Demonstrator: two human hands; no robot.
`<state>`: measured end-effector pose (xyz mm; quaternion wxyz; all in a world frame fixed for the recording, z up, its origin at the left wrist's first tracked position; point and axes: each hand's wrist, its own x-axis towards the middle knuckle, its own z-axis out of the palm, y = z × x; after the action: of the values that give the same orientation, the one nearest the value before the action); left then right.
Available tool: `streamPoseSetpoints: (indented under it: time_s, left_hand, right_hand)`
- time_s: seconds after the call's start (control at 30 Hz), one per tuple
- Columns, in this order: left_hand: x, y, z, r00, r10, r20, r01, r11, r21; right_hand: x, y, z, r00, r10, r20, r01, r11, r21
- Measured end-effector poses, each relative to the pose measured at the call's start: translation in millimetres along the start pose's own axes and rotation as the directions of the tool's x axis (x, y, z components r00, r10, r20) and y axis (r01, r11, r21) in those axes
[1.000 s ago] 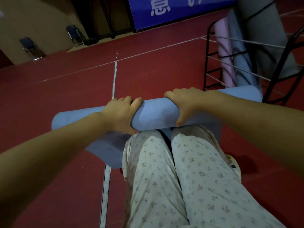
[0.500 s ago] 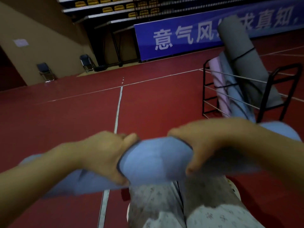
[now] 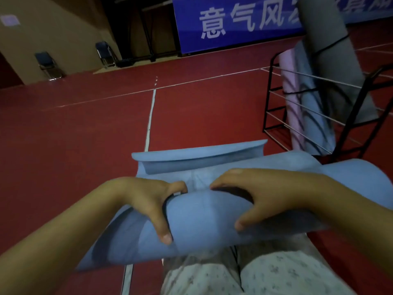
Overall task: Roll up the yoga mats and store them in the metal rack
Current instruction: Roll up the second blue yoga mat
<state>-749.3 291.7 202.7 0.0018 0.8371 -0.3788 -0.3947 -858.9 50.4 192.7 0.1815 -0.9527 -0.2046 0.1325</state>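
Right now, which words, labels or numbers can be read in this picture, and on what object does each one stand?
"意气风": white characters on the long blue banner by the far wall; further characters are hidden by a rolled grey mat or cut off.
Pale paper sheet on the beige wall: too blurred to read.

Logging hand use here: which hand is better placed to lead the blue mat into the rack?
Probably the right hand: it grips the blue mat on the side nearer the metal rack; the left hand is farther away.
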Motion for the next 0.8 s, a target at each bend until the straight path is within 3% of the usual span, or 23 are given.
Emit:
streamPoseSetpoints:
  time_s: [0.07, 0.17, 0.3, 0.37, 0.43, 0.57, 0.73, 0.8]
  left_hand:
    - [7.2, -3.8, -9.3, 0.994, 0.005, 0.11, 0.0, 0.999, -0.041]
    - [15.8, -4.7, -20.5, 0.989, -0.005, 0.151, 0.009, 1.0, -0.029]
    - [19.2, -12.1, -25.8, 0.985, 0.01, 0.17, 0.005, 0.996, -0.09]
    - [13.2, -16.8, -28.4, 0.995, -0.018, 0.097, 0.02, 0.999, -0.027]
    - [2.5, -17.1, -30.3, 0.996, -0.041, -0.079, 0.048, 0.995, 0.09]
    - [-24.0, -0.1, -14.4, 0.898, 0.069, -0.435, 0.037, 0.973, 0.23]
    - [-16.7, 18.9, 21.5, 0.838, 0.2, -0.507, 0.016, 0.921, 0.388]
    - [-7.1, 13.9, 18.2, 0.82, 0.193, -0.539, 0.022, 0.93, 0.366]
  right_hand:
    - [-3.1, -10.3, 12.3, 0.994, -0.01, -0.105, -0.001, 0.995, -0.1]
    - [0.2, -12.4, 28.2, 0.967, 0.025, -0.255, -0.062, 0.988, -0.139]
    - [13.7, 0.3, 19.7, 0.97, 0.053, -0.239, -0.068, 0.996, -0.057]
    - [22.3, 5.6, 13.9, 0.979, 0.062, -0.192, -0.062, 0.998, 0.006]
    - [29.6, 10.7, 8.1, 0.985, 0.078, -0.151, -0.067, 0.994, 0.081]
    - [42.3, 19.5, -4.4, 0.992, 0.113, -0.054, -0.099, 0.972, 0.214]
    - [59.6, 25.1, -16.9, 0.989, 0.139, 0.054, -0.148, 0.96, 0.237]
    - [64.6, 24.0, -22.1, 0.984, 0.159, 0.084, -0.175, 0.959, 0.224]
